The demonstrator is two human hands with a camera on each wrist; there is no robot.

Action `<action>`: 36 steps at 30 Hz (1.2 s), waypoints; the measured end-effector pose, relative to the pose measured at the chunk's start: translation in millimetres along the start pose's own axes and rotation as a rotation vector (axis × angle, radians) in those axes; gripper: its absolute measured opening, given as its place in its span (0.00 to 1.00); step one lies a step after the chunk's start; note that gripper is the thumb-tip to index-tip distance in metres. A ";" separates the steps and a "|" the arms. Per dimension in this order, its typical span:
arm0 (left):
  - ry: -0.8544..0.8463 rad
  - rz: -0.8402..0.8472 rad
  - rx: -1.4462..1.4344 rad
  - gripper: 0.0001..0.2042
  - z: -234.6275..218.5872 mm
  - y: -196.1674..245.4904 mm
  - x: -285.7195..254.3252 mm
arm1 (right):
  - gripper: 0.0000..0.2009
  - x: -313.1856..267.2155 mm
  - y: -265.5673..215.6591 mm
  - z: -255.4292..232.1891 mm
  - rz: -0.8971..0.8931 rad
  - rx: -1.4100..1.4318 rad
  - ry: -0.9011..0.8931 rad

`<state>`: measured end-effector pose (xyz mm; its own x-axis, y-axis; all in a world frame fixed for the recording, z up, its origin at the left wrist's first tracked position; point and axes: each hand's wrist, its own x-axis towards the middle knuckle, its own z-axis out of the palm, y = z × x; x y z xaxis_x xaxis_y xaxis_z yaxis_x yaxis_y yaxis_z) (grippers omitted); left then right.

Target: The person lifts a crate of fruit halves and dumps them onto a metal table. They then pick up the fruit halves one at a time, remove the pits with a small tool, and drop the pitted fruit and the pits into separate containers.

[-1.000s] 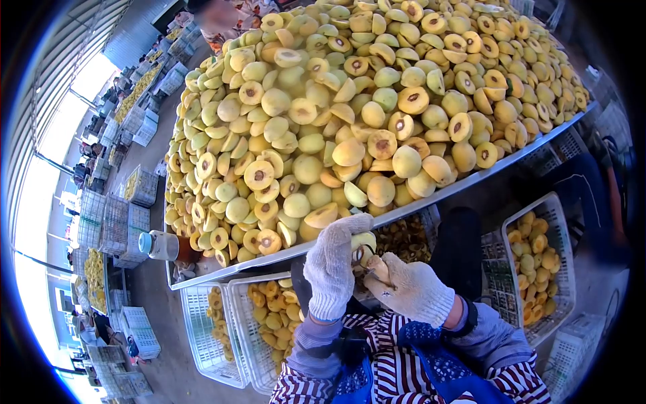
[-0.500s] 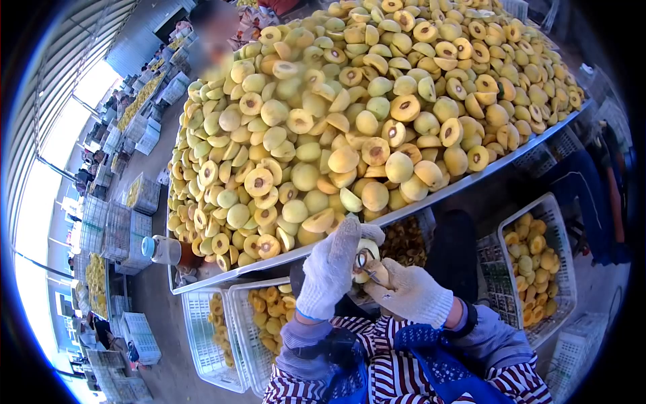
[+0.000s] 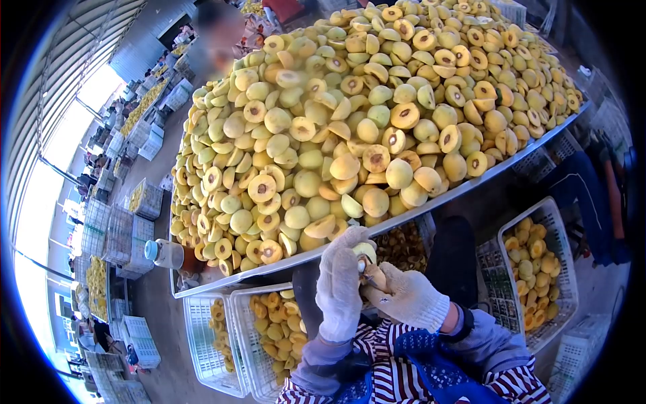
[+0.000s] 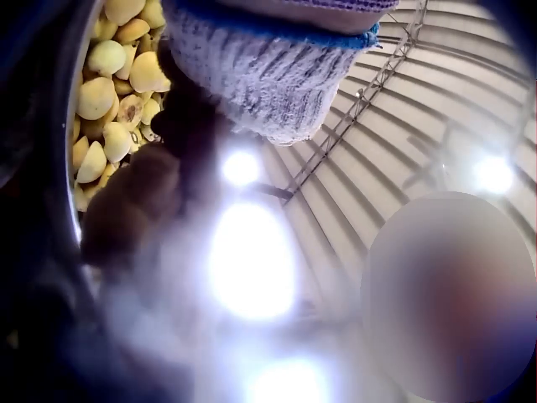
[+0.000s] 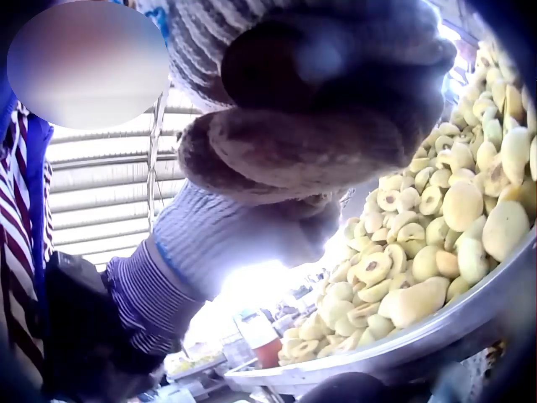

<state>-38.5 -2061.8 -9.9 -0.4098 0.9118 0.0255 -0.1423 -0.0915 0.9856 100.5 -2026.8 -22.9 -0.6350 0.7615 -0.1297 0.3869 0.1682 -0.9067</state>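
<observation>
Both hands wear pale knitted gloves and meet over the lap in the head view. My left hand point(image 3: 338, 289) holds a yellow-green peach half point(image 3: 365, 251) upright between its fingers and thumb. Curled round a pitting tool with a light wooden handle point(image 3: 375, 276), my right hand point(image 3: 412, 297) keeps its working end at the fruit's cut face. The tool's metal end is mostly hidden between the hands. In the right wrist view the gloved fingers point(image 5: 310, 147) look dark against the light, with the left glove point(image 5: 239, 231) behind. Only the glove cuff point(image 4: 260, 80) shows sharply in the left wrist view.
A metal-edged table point(image 3: 464, 180) heaped with peach halves point(image 3: 309, 161) stands in front. White crates point(image 3: 239, 337) of fruit sit at lower left, another crate point(image 3: 572, 269) at right. Dark scraps point(image 3: 404, 244) lie under the table edge. A jar point(image 3: 165, 254) stands at the table's left corner.
The tool's metal loop, plain against the peach half half a second ago, is now mostly hidden. The left hand has shifted slightly right and the head view has moved a little.
</observation>
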 end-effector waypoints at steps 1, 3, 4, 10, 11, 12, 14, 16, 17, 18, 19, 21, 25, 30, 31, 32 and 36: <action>0.064 0.169 0.214 0.23 5.4 0.4 -1.0 | 0.19 -1.0 -5.7 -2.5 0.078 0.177 -0.084; -0.097 0.180 0.353 0.22 -1.5 14.9 7.9 | 0.19 -1.7 -5.9 -8.1 0.173 0.514 -0.268; -0.179 0.188 0.422 0.21 -5.0 23.2 12.9 | 0.18 -2.7 -26.5 -22.5 0.333 0.532 -0.344; -0.279 0.167 0.601 0.20 2.1 32.3 32.4 | 0.13 -3.1 -20.6 -32.3 0.344 0.867 -0.477; -0.349 0.131 0.656 0.20 4.3 44.3 35.6 | 0.13 -3.6 -20.3 -33.5 0.348 0.924 -0.481; -0.418 0.093 0.711 0.20 4.7 52.9 39.3 | 0.13 -5.3 -18.8 -32.7 0.353 0.982 -0.486; -0.453 -0.087 0.468 0.19 1.7 46.2 46.5 | 0.13 -8.2 -17.1 -34.2 0.361 1.051 -0.488; -0.401 -0.038 0.323 0.21 1.8 40.9 39.1 | 0.14 -7.7 -16.8 -38.9 0.351 1.075 -0.474; -0.273 0.059 0.160 0.23 14.4 30.2 26.9 | 0.14 -9.9 -15.5 -40.2 0.351 1.173 -0.470; -0.262 0.003 0.119 0.23 16.9 30.3 25.5 | 0.14 -9.8 -14.3 -38.6 0.342 1.160 -0.466; -0.242 -0.059 0.077 0.23 18.3 30.2 23.5 | 0.14 -9.2 -12.9 -35.5 0.340 1.146 -0.469; -0.235 -0.123 0.083 0.21 14.5 25.0 23.9 | 0.14 -10.4 -13.2 -34.2 0.366 1.121 -0.487; -0.297 0.002 0.341 0.17 16.5 35.3 27.9 | 0.16 -13.0 -13.6 -33.6 0.404 1.160 -0.512; -0.333 0.168 0.388 0.12 12.2 24.4 27.2 | 0.17 -17.1 7.8 -20.5 0.362 1.213 -0.531; -0.352 0.262 0.420 0.12 9.0 21.0 28.1 | 0.17 -19.4 5.0 -23.3 0.356 1.266 -0.560; -0.367 0.360 0.450 0.13 7.0 18.2 29.2 | 0.17 -20.2 3.1 -26.1 0.348 1.315 -0.592; -0.373 0.283 0.358 0.12 10.3 16.1 35.8 | 0.17 -18.8 3.5 -27.1 0.379 1.270 -0.556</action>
<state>-46.2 -2026.5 8.7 -0.0336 0.9567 0.2890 0.2659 -0.2702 0.9254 131.9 -2023.6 -12.8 -0.9192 0.2447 -0.3086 -0.0708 -0.8734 -0.4818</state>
